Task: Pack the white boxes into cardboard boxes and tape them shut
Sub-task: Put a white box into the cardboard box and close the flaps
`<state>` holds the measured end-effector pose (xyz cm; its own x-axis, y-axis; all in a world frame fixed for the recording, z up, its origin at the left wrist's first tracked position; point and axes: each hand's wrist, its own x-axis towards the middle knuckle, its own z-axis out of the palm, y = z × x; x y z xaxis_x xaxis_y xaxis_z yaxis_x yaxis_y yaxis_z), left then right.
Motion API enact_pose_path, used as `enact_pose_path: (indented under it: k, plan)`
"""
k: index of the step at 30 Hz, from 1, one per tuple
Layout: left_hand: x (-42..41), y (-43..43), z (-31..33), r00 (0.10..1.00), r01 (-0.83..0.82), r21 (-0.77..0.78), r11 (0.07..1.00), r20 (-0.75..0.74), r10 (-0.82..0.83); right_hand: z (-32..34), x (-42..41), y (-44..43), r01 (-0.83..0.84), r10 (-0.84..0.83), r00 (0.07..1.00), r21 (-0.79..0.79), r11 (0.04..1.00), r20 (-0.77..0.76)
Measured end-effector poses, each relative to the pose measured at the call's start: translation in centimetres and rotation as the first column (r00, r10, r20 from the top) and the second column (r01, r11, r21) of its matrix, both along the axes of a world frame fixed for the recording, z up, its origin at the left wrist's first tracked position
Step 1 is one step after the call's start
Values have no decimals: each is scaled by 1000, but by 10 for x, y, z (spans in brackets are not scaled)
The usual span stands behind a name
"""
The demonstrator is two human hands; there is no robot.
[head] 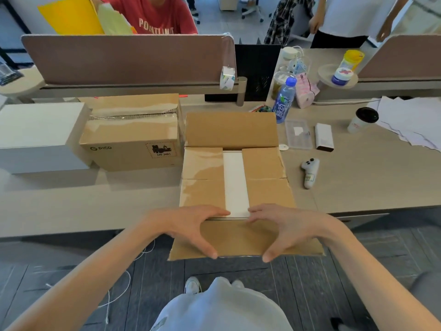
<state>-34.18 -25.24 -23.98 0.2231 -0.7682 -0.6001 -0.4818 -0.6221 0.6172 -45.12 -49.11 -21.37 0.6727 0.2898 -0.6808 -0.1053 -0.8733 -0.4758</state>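
A cardboard box (265,168) stands at the desk's front edge. Its two side flaps are folded in, and a white box (235,180) shows in the gap between them. The far flap (231,130) stands open and the near flap (238,237) hangs out toward me. My left hand (191,228) and my right hand (290,229) both grip the near flap, fingers on its hinge, thumbs at its free edge. A taped-shut cardboard box (131,134) sits to the left, with a loose white box (40,137) beside it. A tape roll (227,78) hangs on the divider.
On the right of the desk (370,177) lie a white controller (309,172), a blue bottle (284,100), a clear case (298,134), a white pack (323,137), a lidded cup (362,120) and papers (412,120). People stand behind the divider (128,58). A cable trails on the floor.
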Motion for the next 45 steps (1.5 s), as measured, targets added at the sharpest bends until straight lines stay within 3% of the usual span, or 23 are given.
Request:
enact_pose_path:
  k: [3, 7, 10, 13, 15, 16, 17, 19, 20, 21, 24, 26, 29, 30, 32, 35, 38, 40, 42, 45]
  plan:
    - [7, 1, 11, 993, -82, -111, 990, -93, 72, 16, 4, -1, 78, -84, 990, 56, 995, 116]
    - [26, 1, 28, 956, -289, -343, 894, -61, 285, 31, 21, -11, 171, -203, 925, 126, 977, 322]
    - [52, -8, 21, 893, -370, -456, 809, 64, 445, 13, 49, -26, 303, -374, 814, 225, 926, 444]
    - [78, -23, -4, 839, -328, -412, 850, 286, 462, -24, 79, -43, 464, -483, 710, 175, 868, 512]
    - [98, -32, -27, 790, -336, -335, 881, 409, 457, -50, 97, -57, 608, -591, 626, 155, 778, 509]
    - [106, -35, -34, 761, -419, -324, 848, 385, 523, -63, 104, -65, 669, -665, 579, 192, 718, 472]
    - [115, -37, -41, 713, -565, -322, 760, 274, 646, -69, 109, -70, 726, -745, 530, 238, 646, 404]
    - [137, -40, -48, 489, -843, -294, 451, -69, 870, -73, 120, -78, 824, -898, 402, 357, 440, 179]
    - [145, -42, -45, 384, -912, -241, 331, -220, 897, -76, 126, -83, 844, -936, 343, 411, 344, 78]
    - [156, -43, -45, 324, -942, -197, 272, -314, 892, -75, 132, -86, 845, -951, 309, 452, 284, 20]
    - [165, -45, -35, 331, -940, -214, 266, -385, 862, -68, 146, -93, 821, -963, 264, 537, 195, -54]
    - [163, -41, -31, 360, -924, -270, 271, -371, 856, -62, 148, -93, 801, -963, 260, 571, 179, -63]
    - [160, -24, -31, 410, -896, -312, 316, -308, 859, -59, 141, -98, 771, -983, 163, 632, 76, -81]
    - [158, -17, -32, 440, -879, -324, 350, -267, 857, -62, 137, -102, 766, -985, 161, 638, 82, -67]
    - [150, -6, -34, 578, -784, -336, 522, -88, 811, -67, 129, -107, 763, -980, 198, 631, 137, -27]
    - [136, -3, -39, 709, -604, -367, 707, 156, 687, -74, 115, -99, 791, -933, 297, 495, 359, 203]
    - [127, -21, -53, 722, -467, -387, 795, 352, 596, -76, 109, -78, 722, -680, 461, 205, 661, 571]
    - [114, -35, -63, 745, -359, -332, 873, 462, 482, -80, 109, -60, 600, -450, 617, -16, 800, 646]
    - [97, -48, -73, 737, -248, -269, 931, 571, 362, -88, 109, -41, 543, -349, 684, -128, 830, 641]
    - [85, -57, -90, 650, -171, -208, 963, 711, 269, -109, 108, -26, 554, -339, 705, -185, 812, 623]
